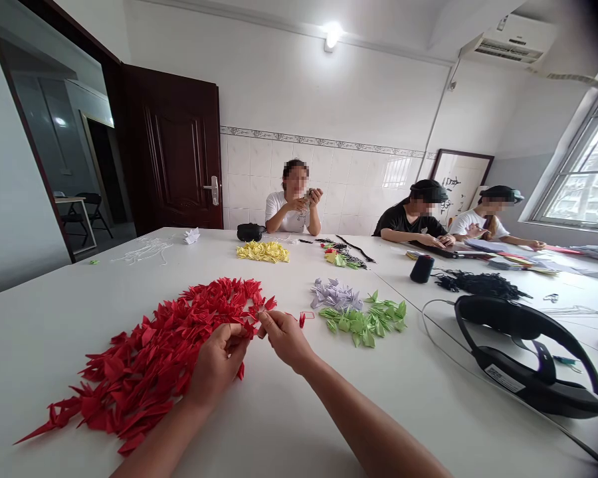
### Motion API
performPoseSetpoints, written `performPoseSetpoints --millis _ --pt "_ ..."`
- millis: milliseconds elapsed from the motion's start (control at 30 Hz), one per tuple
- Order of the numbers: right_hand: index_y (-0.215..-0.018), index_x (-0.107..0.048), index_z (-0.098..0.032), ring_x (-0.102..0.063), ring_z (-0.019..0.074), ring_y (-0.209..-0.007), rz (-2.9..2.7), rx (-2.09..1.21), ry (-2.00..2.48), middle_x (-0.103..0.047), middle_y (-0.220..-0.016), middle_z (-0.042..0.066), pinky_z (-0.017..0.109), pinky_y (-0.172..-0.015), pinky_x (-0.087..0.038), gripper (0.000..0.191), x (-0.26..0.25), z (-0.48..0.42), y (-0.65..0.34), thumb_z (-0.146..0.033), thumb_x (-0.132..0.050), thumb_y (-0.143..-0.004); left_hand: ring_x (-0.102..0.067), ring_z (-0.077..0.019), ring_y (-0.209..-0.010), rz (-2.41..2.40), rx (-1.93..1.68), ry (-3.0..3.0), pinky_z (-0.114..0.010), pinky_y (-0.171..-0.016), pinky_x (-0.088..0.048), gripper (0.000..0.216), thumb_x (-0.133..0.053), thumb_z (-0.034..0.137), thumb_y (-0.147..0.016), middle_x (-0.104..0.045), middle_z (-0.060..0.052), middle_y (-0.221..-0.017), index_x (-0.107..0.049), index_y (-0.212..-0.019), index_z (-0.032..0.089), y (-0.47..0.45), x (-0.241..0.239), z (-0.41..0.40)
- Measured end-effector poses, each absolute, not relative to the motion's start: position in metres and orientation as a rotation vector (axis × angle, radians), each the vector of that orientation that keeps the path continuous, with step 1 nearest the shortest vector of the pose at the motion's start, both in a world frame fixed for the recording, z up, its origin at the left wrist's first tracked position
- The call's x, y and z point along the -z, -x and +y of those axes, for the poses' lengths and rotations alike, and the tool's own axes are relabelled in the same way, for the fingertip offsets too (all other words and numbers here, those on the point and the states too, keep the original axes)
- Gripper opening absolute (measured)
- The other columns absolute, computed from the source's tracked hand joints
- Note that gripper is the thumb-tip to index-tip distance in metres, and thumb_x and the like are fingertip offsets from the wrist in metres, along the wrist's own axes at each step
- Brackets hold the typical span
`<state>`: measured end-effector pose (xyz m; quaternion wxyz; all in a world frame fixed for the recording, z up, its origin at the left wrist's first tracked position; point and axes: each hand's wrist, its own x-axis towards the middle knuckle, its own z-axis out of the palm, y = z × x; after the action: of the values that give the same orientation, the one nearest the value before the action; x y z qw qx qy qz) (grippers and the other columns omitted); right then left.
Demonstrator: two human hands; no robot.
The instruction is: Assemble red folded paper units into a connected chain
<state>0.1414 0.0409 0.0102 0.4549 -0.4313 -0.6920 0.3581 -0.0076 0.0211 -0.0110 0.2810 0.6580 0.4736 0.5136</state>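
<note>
My left hand (220,364) is closed in a pinch on a folded red paper crane (250,330). Close against it, my right hand (285,337) pinches with thumb and forefinger; what lies between those fingertips is too small to make out. A large heap of red paper cranes (154,358) spreads beside and beyond my left hand. A small red piece (301,320) and a thin red outline shape lie just right of my right hand. Farther right are a light purple paper pile (336,294) and a green paper pile (363,320).
Yellow folded papers (263,251) and a black pouch (250,232) sit at the far side, near a seated person (294,206). Two more people sit at the right. A black headset (528,358) with a cable, a thread spool (422,269) and black tassels (481,284) occupy the right side.
</note>
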Motion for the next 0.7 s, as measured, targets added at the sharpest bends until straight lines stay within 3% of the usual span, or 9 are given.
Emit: performPoseSetpoints --millis 167,367,700 --pt "-0.061 -0.052 -0.016 -0.038 0.0076 -0.050 -1.704 -0.897 1.101 -0.049 -0.057 -0.001 0.020 -0.047 -0.029 0.043 0.002 0.046 -0.142 -0.048 -0.035 -0.085 -0.065 -0.0183 -0.075 1.251 -1.432 -1.739 -0.032 -0.071 -0.052 0.024 -0.058 0.037 -0.071 -0.068 -0.005 -0.081 -0.057 -0.085 0.018 0.006 0.011 0.022" --pt "-0.060 -0.052 -0.016 -0.036 0.0074 -0.048 -1.667 -0.927 1.152 -0.048 -0.056 -0.002 0.020 -0.047 -0.028 0.043 0.011 0.051 -0.146 -0.049 -0.037 -0.084 -0.064 -0.0188 -0.087 1.254 -1.425 -1.735 -0.034 -0.080 -0.051 0.033 -0.057 0.035 -0.072 -0.068 -0.007 -0.093 -0.053 -0.100 0.018 0.007 0.017 0.026" --pt "-0.060 -0.052 -0.016 -0.038 0.0085 -0.050 -1.686 -0.973 1.191 -0.049 -0.055 -0.002 0.020 -0.048 -0.029 0.041 0.022 0.051 -0.147 -0.048 -0.039 -0.083 -0.064 -0.0197 -0.082 1.388 -1.382 -1.889 -0.033 -0.075 -0.052 0.029 -0.055 0.034 -0.072 -0.067 -0.008 -0.093 -0.057 -0.096 0.017 0.010 0.022 0.029"
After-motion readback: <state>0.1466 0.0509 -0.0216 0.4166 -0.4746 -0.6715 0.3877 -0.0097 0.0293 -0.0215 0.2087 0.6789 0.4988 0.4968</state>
